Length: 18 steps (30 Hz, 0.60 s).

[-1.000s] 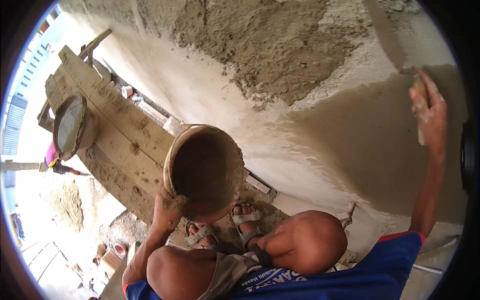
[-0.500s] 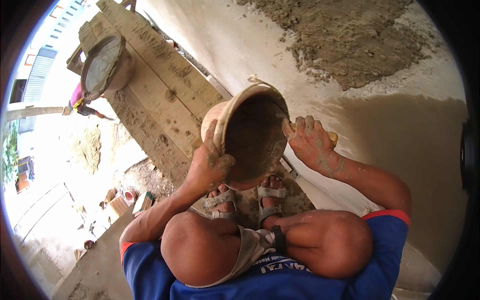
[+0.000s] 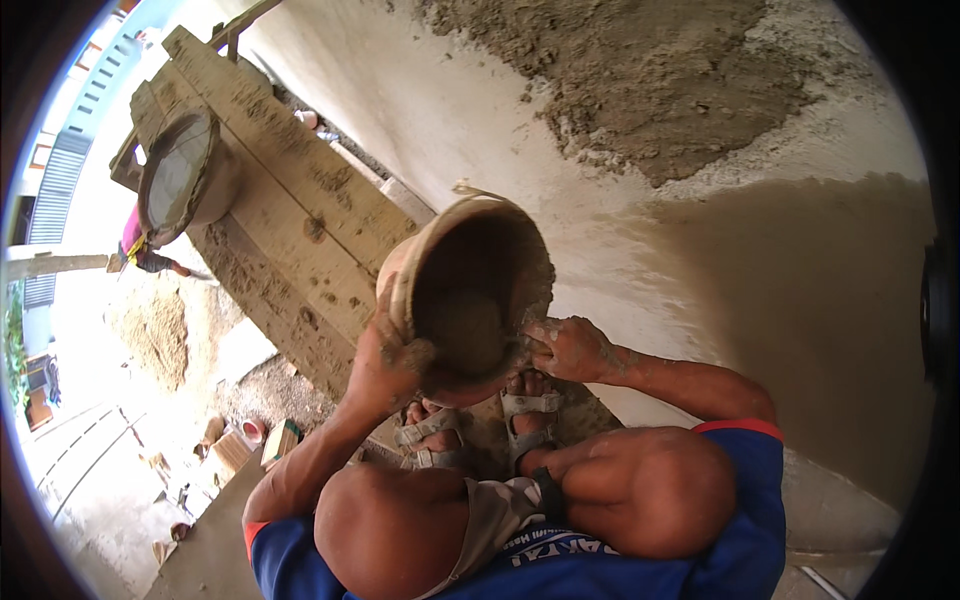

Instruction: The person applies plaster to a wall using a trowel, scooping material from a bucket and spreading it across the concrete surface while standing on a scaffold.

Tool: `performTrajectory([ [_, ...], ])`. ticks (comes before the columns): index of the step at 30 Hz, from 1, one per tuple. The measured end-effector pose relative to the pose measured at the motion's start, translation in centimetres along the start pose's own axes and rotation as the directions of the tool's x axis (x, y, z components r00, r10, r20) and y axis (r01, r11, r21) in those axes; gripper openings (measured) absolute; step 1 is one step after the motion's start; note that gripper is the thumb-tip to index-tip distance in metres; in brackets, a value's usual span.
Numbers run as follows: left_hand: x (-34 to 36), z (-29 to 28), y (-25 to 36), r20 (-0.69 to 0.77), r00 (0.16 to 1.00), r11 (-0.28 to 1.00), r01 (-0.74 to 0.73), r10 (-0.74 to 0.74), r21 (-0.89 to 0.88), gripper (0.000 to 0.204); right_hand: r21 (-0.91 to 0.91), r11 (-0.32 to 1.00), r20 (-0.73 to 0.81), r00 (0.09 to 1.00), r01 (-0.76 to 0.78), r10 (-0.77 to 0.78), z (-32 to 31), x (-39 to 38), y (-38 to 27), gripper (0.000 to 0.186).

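A mortar-stained bucket (image 3: 400,268) is tilted with its mouth toward me, and grey wet mortar (image 3: 465,330) lies inside it. My left hand (image 3: 390,350) grips the bucket's left side, thumb over the rim. At the lower right of the rim, my right hand (image 3: 572,348) is closed, its fingers smeared with mortar and partly inside the mouth. It holds a wooden-handled tool, whose handle showed half a second ago; hand and bucket now hide it. My sandalled feet (image 3: 530,405) are just below the bucket.
Wooden planks (image 3: 285,215) form a platform bearing a second mortar tub (image 3: 215,185). Along the right runs a pale wall (image 3: 590,230) with rough mortar (image 3: 680,90) and a smoother, darker damp patch (image 3: 820,290). Lower down at left are a sand pile (image 3: 155,330) and another person (image 3: 135,240).
My right hand has moved down and left, from beside the rim to the bucket's lower right edge. The bucket sits slightly lower and left in view, and more mortar shows inside.
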<state>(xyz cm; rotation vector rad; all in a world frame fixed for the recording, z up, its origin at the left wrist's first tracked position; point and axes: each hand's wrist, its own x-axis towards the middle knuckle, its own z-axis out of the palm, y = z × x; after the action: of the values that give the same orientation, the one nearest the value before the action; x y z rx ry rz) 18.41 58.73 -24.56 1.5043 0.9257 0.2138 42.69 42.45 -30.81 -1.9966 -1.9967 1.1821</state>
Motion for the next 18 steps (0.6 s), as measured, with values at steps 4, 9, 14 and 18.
performTrajectory([
  [4, 1.4, 1.3, 0.3, 0.102, 0.994, 0.988, 0.048, -0.033, -0.144, 0.078, -0.105, 0.99, -0.198, 0.977, -0.097, 0.075, -2.7, -2.2, 1.5, 0.041],
  [9, 1.0, 0.6, -0.2, 0.05, 0.997, 0.997, 0.055, -0.052, -0.061, 0.069, 0.008, 0.988, -0.265, 0.952, -0.155, 0.152, -6.5, -2.8, -0.8, 0.035],
  [14, 0.2, 0.3, 0.2, -0.024, 1.0, 0.997, -0.014, 0.012, -0.081, 0.042, 0.103, 0.989, -0.224, 0.966, -0.107, 0.128, -14.9, -6.2, -5.2, 0.038],
  [18, 0.6, 0.7, 0.7, -0.01, 1.0, 0.997, -0.021, 0.02, -0.076, 0.043, 0.096, 0.995, -0.133, 0.991, 0.023, -0.01, -18.8, -8.1, -3.8, 0.042],
])
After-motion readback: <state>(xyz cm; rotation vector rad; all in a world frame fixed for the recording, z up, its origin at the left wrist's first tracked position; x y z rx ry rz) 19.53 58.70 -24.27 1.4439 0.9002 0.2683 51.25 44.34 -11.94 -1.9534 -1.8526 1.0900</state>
